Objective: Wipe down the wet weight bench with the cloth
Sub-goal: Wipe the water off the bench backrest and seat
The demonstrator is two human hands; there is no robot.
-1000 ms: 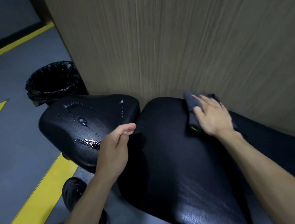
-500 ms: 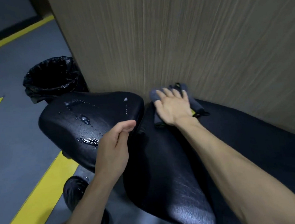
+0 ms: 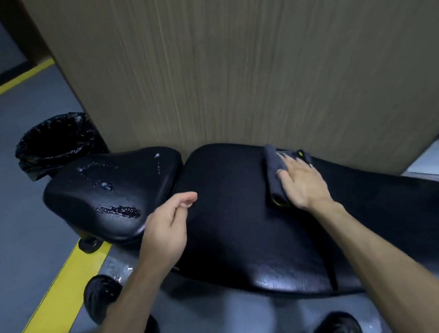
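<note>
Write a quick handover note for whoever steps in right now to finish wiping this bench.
Right hand: flat, pressing the grey cloth onto the long back pad, near the wooden wall.
Left hand: fingers loosely curled, holding nothing, at the gap between the pads.
Done: the back pad shows no water drops.
Left: the seat pad has drops and a puddle near its front edge; wipe there next.

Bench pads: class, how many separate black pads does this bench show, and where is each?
2. The wet seat pad is on the left, near the bin. The long back pad is on the right, under the cloth; its right end runs out of view.
</note>
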